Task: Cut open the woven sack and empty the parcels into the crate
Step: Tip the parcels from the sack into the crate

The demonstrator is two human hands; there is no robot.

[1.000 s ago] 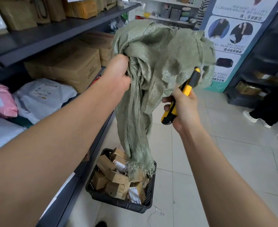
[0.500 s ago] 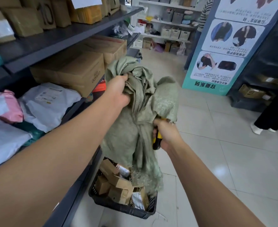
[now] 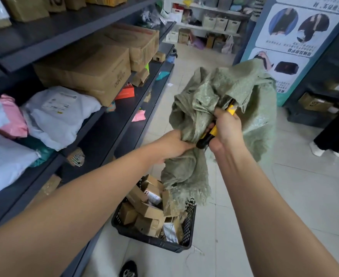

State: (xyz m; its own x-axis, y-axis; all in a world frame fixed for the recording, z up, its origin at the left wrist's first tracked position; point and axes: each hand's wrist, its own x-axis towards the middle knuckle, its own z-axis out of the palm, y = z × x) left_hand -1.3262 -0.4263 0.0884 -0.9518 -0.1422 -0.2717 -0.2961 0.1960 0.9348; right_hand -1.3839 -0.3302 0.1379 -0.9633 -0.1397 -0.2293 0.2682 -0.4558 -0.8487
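The green woven sack [image 3: 250,96] is limp and bunched up in front of me, its frayed cut end [image 3: 192,188] hanging just above the black plastic crate [image 3: 190,218] on the floor. My left hand [image 3: 172,144] grips a fold of the sack. My right hand [image 3: 226,128] holds a yellow and black utility knife [image 3: 210,134] and pinches sack cloth against it. Several small brown cardboard parcels [image 3: 150,212] lie piled in the crate.
Dark metal shelving [image 3: 112,124] runs along my left with cardboard boxes [image 3: 96,70] and white and pink mailer bags [image 3: 58,112]. A standing poster [image 3: 284,43] and low shelves are at the right. Another person's legs [image 3: 336,136] stand at the right edge. My shoe [image 3: 128,269] is near the crate.
Both hands have lowered the sack and drawn it together into a tighter bundle. My left hand has come down next to my right hand. The view has shifted left along the shelves.
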